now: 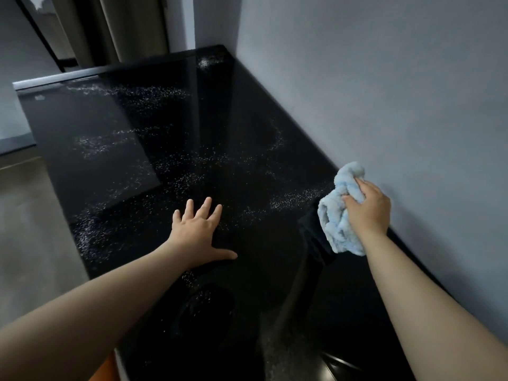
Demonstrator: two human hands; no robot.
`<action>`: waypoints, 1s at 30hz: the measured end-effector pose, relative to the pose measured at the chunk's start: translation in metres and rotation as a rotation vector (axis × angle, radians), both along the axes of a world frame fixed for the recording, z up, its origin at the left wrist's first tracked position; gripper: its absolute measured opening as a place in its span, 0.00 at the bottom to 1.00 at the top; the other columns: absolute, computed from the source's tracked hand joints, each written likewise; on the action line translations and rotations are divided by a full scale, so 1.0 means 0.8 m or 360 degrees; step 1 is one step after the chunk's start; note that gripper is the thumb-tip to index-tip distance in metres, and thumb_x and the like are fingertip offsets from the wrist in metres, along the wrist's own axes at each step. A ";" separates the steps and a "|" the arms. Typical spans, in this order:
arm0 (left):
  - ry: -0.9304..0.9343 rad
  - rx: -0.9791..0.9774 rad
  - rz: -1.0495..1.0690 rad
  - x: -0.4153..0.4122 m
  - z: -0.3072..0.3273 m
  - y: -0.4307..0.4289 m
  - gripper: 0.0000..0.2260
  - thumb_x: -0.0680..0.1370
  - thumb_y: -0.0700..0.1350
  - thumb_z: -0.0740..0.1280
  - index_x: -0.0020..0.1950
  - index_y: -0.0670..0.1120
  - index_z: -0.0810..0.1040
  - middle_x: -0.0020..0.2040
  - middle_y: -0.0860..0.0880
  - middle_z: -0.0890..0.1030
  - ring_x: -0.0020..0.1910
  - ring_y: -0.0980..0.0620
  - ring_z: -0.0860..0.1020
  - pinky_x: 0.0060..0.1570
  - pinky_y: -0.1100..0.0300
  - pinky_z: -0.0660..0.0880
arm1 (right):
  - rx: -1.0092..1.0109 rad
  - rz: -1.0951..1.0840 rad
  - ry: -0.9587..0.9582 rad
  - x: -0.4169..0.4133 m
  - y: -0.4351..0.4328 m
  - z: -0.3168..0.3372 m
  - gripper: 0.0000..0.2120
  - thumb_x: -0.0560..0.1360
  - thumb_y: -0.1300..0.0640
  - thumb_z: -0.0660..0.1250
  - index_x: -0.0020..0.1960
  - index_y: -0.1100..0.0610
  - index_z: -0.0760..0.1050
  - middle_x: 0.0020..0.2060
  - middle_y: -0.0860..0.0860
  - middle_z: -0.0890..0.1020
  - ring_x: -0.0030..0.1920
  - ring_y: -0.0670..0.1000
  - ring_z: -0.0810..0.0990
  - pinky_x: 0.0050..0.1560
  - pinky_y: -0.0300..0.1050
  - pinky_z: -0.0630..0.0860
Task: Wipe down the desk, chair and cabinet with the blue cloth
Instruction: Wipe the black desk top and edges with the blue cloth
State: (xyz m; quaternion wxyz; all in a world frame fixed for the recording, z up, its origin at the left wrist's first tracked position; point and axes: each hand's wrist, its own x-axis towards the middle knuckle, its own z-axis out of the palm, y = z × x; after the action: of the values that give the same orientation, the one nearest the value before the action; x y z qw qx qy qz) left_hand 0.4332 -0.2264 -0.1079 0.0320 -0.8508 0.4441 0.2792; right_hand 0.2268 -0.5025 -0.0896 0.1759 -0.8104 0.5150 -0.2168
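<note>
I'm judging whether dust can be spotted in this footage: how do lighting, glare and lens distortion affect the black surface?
Head view: dim, soft light; the glossy desk top shows a grey reflected patch at left, yet the white specks stand out; the wide-angle lens bows its edges; left hand, right hand and blue cloth look fairly sharp.
</note>
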 end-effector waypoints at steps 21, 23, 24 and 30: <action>-0.0164 -0.0063 0.0069 -0.009 -0.022 -0.004 0.55 0.62 0.75 0.64 0.78 0.54 0.40 0.78 0.51 0.36 0.76 0.41 0.37 0.74 0.39 0.43 | 0.0294 0.0086 0.0554 0.021 -0.088 -0.041 0.12 0.78 0.53 0.59 0.57 0.55 0.77 0.49 0.57 0.81 0.52 0.60 0.78 0.56 0.52 0.73; -0.0165 -0.0067 0.0062 -0.010 -0.023 -0.004 0.55 0.62 0.76 0.64 0.78 0.53 0.41 0.78 0.51 0.36 0.76 0.40 0.37 0.74 0.39 0.43 | 0.0312 0.0084 0.0630 0.019 -0.090 -0.042 0.15 0.78 0.50 0.59 0.60 0.53 0.76 0.51 0.57 0.82 0.52 0.60 0.78 0.57 0.52 0.72; -0.0164 -0.0071 0.0062 -0.010 -0.023 -0.004 0.55 0.62 0.76 0.64 0.78 0.53 0.41 0.78 0.51 0.36 0.76 0.40 0.37 0.74 0.39 0.43 | 0.0298 0.0087 0.0665 0.019 -0.091 -0.043 0.16 0.78 0.49 0.58 0.61 0.52 0.75 0.51 0.57 0.82 0.52 0.60 0.78 0.57 0.52 0.71; -0.0155 -0.0068 0.0065 -0.011 -0.022 -0.005 0.56 0.61 0.76 0.64 0.78 0.53 0.41 0.78 0.50 0.36 0.76 0.40 0.37 0.74 0.38 0.43 | 0.0232 0.0126 0.0697 0.021 -0.080 -0.043 0.15 0.79 0.52 0.58 0.60 0.57 0.76 0.53 0.58 0.81 0.53 0.60 0.78 0.48 0.45 0.64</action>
State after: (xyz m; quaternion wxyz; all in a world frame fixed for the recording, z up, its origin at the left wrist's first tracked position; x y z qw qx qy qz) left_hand 0.4247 -0.2300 -0.1254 0.0296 -0.8727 0.4304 0.2286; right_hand 0.2438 -0.5664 -0.1241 0.1265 -0.8429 0.5230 0.0090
